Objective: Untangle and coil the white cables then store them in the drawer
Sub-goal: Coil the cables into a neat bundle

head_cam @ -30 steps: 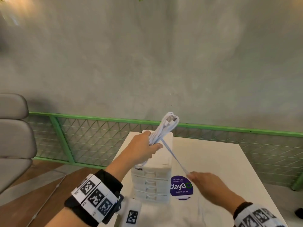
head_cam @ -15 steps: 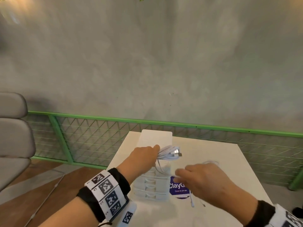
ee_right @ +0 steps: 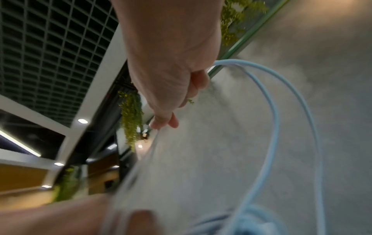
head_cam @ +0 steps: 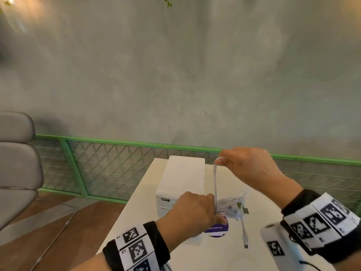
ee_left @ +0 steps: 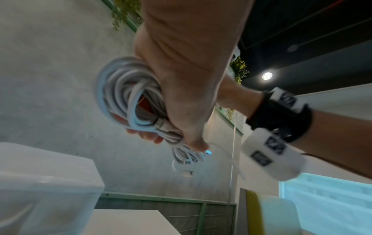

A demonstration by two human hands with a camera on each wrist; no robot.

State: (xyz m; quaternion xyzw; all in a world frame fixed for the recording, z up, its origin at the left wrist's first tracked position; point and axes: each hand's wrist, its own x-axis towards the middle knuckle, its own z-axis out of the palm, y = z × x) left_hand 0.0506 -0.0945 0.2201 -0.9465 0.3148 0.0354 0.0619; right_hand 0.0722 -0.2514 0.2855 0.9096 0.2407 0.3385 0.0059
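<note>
Purple sticker point(head_cam: 216, 229) under coiled cable point(head_cam: 228, 207)

Head view evenly lit, soft daylight, warm glow point(head_cam: 29, 14) top-left corner, railing point(head_cam: 136, 143) bowed by wide-angle distortion. L wrist view: motion blur on cable coil point(ee_left: 128, 95) and drawer unit point(ee_left: 40, 182), ceiling spot point(ee_left: 267, 76) blown out. R wrist view heavy blur at bottom, cable strand point(ee_right: 281, 111) soft w/ bluish cast, ceiling dim.

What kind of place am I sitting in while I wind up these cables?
Probably a cafe or shared workspace, though that is a guess. A white table carries a purple round sticker, a green mesh railing runs along a bare concrete wall, and hanging plants trail beneath a grid ceiling.
</note>
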